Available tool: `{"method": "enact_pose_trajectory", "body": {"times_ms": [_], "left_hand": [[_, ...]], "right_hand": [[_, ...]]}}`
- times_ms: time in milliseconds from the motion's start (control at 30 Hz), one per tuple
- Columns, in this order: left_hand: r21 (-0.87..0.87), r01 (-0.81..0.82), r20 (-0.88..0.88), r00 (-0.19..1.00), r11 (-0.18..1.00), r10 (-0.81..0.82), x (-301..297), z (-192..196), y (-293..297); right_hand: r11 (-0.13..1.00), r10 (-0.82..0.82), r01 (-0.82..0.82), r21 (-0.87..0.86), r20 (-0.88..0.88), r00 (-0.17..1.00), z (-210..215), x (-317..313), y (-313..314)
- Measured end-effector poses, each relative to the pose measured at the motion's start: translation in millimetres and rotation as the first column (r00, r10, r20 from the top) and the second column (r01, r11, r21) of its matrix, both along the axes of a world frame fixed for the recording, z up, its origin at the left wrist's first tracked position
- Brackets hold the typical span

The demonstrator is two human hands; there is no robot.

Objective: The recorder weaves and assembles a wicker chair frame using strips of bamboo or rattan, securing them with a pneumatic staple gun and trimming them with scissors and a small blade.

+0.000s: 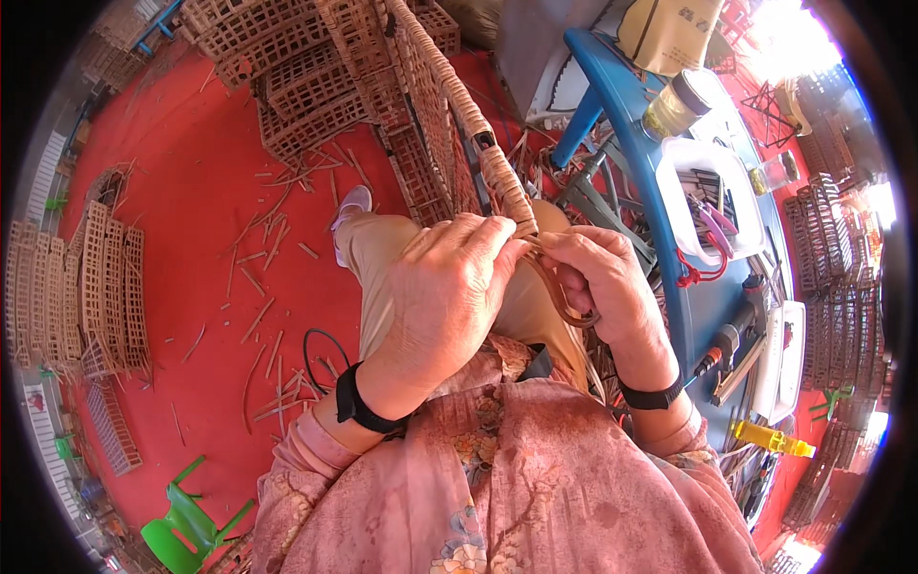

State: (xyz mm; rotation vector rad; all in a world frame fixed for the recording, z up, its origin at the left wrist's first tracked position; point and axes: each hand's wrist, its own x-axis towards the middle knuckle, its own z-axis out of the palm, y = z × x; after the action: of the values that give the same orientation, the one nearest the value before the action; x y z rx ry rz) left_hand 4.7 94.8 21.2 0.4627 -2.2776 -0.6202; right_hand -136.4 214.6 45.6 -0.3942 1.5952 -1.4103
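A woven wicker basket (435,124) leans up between my knees, its thick rim (505,187) wrapped in tan cane. The near end of this rim comes to my fingers. My left hand (445,287) is closed on that end, thumb and fingers pressed against the wrapping. Just to its right, my right hand (612,277) pinches a flat brown cane strip (553,287) close to the rim. The strip bends down in a loop below the right fingers. Part of the rim's end is hidden behind my hands.
A blue table (660,210) on the right bears a white tub (688,158) of tools, a jar (679,103) and a power drill (725,342). Stacked wicker pieces (301,86) stand ahead, more (81,277) at far left. Cane scraps litter the red floor (191,316). A green chair (182,526) sits lower left.
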Motion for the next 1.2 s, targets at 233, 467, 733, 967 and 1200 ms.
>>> {"method": "enact_pose_trajectory", "body": {"times_ms": [233, 467, 733, 967, 1200], "left_hand": [[-0.037, -0.010, 0.004, 1.000, 0.999, 0.010, 0, -1, 0], [0.131, 0.031, 0.039, 0.999, 0.991, -0.036, 2, 4, -3], [0.070, 0.038, 0.059, 0.997, 0.997, -0.042, 4, 2, -3], [0.056, 0.048, 0.012, 0.999, 0.997, -0.048, 4, -1, -5], [0.147, 0.011, 0.015, 1.000, 0.989, -0.013, 4, -4, -5]], "right_hand": [[0.994, -0.108, 0.104, -0.041, -0.107, 0.988, -6, 19, -1], [0.974, -0.222, 0.177, -0.139, -0.457, 0.862, -24, 36, -1], [0.970, -0.242, 0.202, -0.135, -0.615, 0.751, -30, 41, -6], [0.959, -0.282, 0.206, -0.194, -0.707, 0.648, -28, 45, -18], [0.994, -0.099, 0.109, 0.016, -0.303, 0.948, 0, 34, 4]]}}
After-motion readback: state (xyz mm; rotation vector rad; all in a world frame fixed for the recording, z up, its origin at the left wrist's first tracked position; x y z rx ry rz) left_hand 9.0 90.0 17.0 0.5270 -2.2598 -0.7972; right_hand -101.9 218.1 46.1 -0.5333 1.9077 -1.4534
